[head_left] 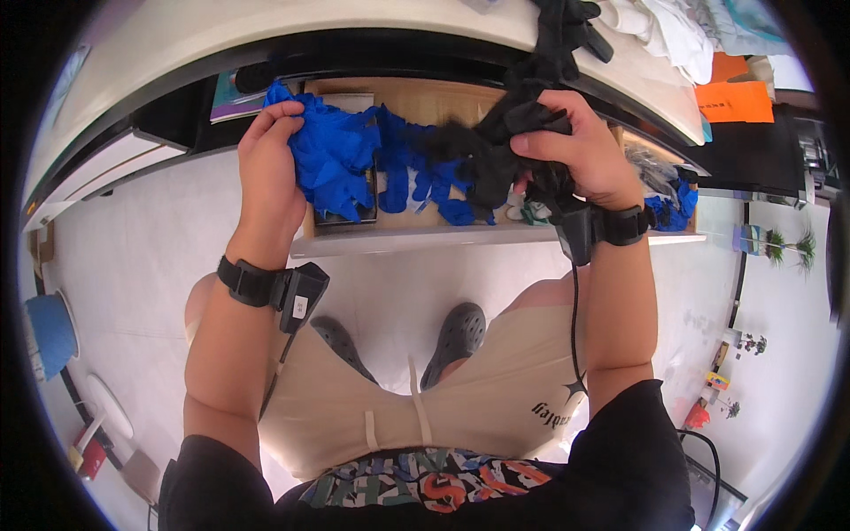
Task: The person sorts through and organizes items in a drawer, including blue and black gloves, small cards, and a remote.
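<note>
gripping ruffled, fabric-like pieces above an open drawer [443,239]: the left hand [273,164] pinches a blue bundle [336,157] at its upper left edge; the right hand [586,157], well apart, is closed around a black bundle [515,119] (it overlaps the worktop [381,18] edge; contact is unclear). both look light, soft and floppy, probably best held gathered mid-bunch, since loose strips could slip.

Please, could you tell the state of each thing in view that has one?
Left hand: pinching blue bundle
Right hand: gripping black bundle
Blue bundle: crumpled, held
Black bundle: crumpled, partly blurred
Drawer: open, things inside
Left wrist strap: fastened
Right wrist strap: fastened
Clogs: worn, partly covered
</note>
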`<state>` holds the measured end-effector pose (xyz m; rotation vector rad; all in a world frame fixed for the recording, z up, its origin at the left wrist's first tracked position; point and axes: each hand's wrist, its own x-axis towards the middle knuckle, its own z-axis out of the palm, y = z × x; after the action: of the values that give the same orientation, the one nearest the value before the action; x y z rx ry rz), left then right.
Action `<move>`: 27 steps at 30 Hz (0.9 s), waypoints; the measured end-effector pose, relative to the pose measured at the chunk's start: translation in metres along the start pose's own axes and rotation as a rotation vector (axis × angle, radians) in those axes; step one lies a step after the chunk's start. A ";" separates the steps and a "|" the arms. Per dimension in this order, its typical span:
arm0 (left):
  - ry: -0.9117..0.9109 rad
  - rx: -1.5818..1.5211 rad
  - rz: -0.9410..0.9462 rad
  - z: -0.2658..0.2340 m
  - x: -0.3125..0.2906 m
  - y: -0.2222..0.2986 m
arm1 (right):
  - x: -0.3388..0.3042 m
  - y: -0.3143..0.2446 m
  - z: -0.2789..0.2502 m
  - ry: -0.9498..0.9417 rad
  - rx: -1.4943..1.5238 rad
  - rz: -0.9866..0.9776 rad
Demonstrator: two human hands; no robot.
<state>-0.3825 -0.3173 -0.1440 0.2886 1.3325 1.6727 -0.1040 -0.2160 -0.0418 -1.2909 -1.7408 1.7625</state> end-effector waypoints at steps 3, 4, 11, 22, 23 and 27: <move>0.011 -0.011 -0.011 0.005 -0.001 0.001 | 0.000 -0.015 0.005 -0.145 0.274 -0.080; 0.007 -0.010 -0.011 0.004 0.000 -0.001 | -0.003 -0.014 0.003 -0.133 0.343 -0.078; 0.009 -0.009 0.014 0.000 0.002 0.002 | -0.022 -0.040 -0.005 0.095 0.464 -0.242; 0.006 -0.064 -0.022 0.003 0.006 -0.002 | 0.049 -0.072 -0.059 0.778 0.367 -0.955; 0.012 -0.072 -0.018 0.003 0.005 0.000 | 0.055 -0.072 -0.058 0.863 0.025 -1.011; -0.003 -0.066 -0.016 0.001 0.003 -0.001 | 0.063 -0.055 -0.065 0.599 -0.598 -0.714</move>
<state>-0.3827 -0.3150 -0.1459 0.2409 1.2718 1.6987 -0.1053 -0.1182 -0.0028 -1.0228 -2.0293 0.4196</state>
